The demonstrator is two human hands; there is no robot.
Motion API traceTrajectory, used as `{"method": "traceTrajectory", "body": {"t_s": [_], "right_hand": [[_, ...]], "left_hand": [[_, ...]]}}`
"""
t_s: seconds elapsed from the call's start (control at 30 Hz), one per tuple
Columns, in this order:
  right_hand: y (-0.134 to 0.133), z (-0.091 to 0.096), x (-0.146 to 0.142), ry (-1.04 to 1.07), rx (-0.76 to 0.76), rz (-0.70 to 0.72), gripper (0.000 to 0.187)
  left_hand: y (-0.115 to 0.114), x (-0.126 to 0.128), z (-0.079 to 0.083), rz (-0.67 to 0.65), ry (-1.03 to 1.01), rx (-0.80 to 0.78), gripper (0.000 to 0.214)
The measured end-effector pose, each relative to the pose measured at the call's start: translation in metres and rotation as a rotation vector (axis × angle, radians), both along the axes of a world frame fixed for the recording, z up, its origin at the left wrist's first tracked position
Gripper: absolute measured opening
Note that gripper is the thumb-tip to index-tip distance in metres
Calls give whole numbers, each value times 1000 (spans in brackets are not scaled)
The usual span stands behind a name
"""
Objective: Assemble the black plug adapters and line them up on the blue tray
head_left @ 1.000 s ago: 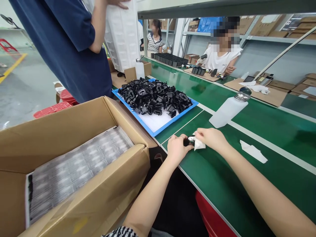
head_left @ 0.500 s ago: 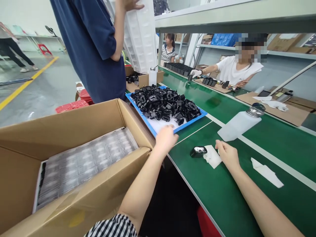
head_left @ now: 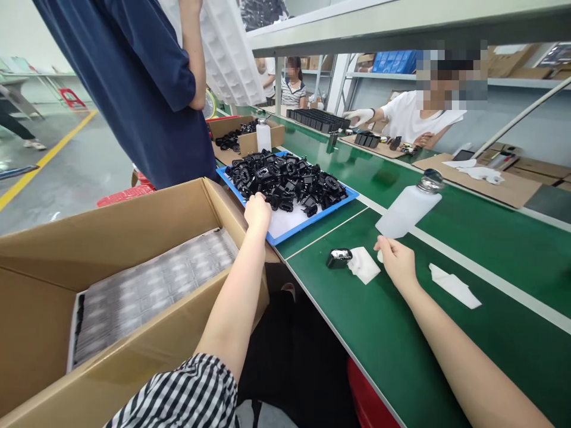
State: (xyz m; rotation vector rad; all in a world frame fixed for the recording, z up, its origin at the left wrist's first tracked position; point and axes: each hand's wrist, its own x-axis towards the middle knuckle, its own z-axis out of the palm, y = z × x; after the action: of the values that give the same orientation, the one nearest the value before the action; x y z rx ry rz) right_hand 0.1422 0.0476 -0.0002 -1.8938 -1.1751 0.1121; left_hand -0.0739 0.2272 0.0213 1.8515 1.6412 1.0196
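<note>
My left hand (head_left: 257,213) is at the near left edge of a heap of black plastic parts (head_left: 289,181), over a blue-rimmed tray (head_left: 312,219). Its fingers are curled closed, and whatever they grip is hidden. Above the green bench my right hand (head_left: 398,261) is pinched, with a bit of white wipe (head_left: 380,256) showing at the fingertips. To its left, one black oval part (head_left: 339,258) stands beside a crumpled white wipe (head_left: 364,266). A white bottle with a metal top (head_left: 410,209) is just beyond my right hand.
An open cardboard box (head_left: 236,267) with stacked clear trays stands at left. Another white wipe (head_left: 455,286) lies on the right. A person in navy (head_left: 147,107) holds white trays (head_left: 227,53) nearby. A gloved co-worker (head_left: 419,119) sits across the bench (head_left: 357,333). A shelf edge (head_left: 401,35) runs overhead.
My left hand has moved left and farther in to the edge of the heap, and its fingers have curled. The white trays held by the person in navy have shifted. My right hand stays pinched.
</note>
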Motion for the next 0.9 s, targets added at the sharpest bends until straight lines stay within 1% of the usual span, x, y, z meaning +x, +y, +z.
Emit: {"method": "traceTrajectory", "body": {"t_s": [0.07, 0.13, 0.17, 0.23, 0.27, 0.3, 0.33, 0.37, 0.43, 0.5, 0.53, 0.6, 0.67, 0.73, 0.8, 0.87, 0.9], "right_hand": [[0, 6, -6, 175, 49, 45, 34], [0, 12, -15, 381, 43, 183, 30], [1, 15, -20, 474, 20, 279, 31], [1, 17, -30, 608, -28, 455, 41], [1, 17, -34, 646, -32, 503, 44], [1, 17, -37, 658, -23, 518, 43], [1, 16, -38, 644, -4, 503, 39], [1, 15, -39, 602, 20, 470, 34], [1, 14, -38, 429, 32, 387, 26], [2, 14, -34, 190, -24, 330, 22], [3, 14, -33, 78, -68, 317, 21], [6, 15, -30, -73, -179, 334, 19], [8, 16, -29, -118, -252, 375, 20], [8, 16, -28, -118, -269, 414, 22], [6, 13, -25, -107, -248, 442, 25], [7, 8, -19, -123, -211, 478, 25], [12, 4, -15, -155, -165, 475, 25]], "left_hand": [[-19, 4, 7, -123, -176, 72, 13], [-46, 15, 9, -271, -305, 65, 10], [-60, 22, 7, -353, -347, 25, 9], [-87, 38, 0, -555, -451, -91, 7], [-97, 46, -4, -659, -530, -160, 6], [-105, 52, -8, -733, -598, -218, 5], [-111, 56, -12, -778, -652, -265, 4], [-113, 58, -15, -791, -675, -295, 6], [-113, 56, -19, -719, -592, -277, 15], [-109, 49, -22, -641, -422, -224, 27], [-108, 45, -24, -631, -345, -203, 31], [-106, 42, -28, -679, -256, -168, 36], [-108, 44, -32, -746, -245, -130, 38], [-112, 46, -33, -751, -243, -67, 33], [-117, 47, -31, -714, -220, -6, 24], [-121, 45, -28, -680, -163, 64, 20], [-122, 44, -25, -701, -108, 114, 20]]}}
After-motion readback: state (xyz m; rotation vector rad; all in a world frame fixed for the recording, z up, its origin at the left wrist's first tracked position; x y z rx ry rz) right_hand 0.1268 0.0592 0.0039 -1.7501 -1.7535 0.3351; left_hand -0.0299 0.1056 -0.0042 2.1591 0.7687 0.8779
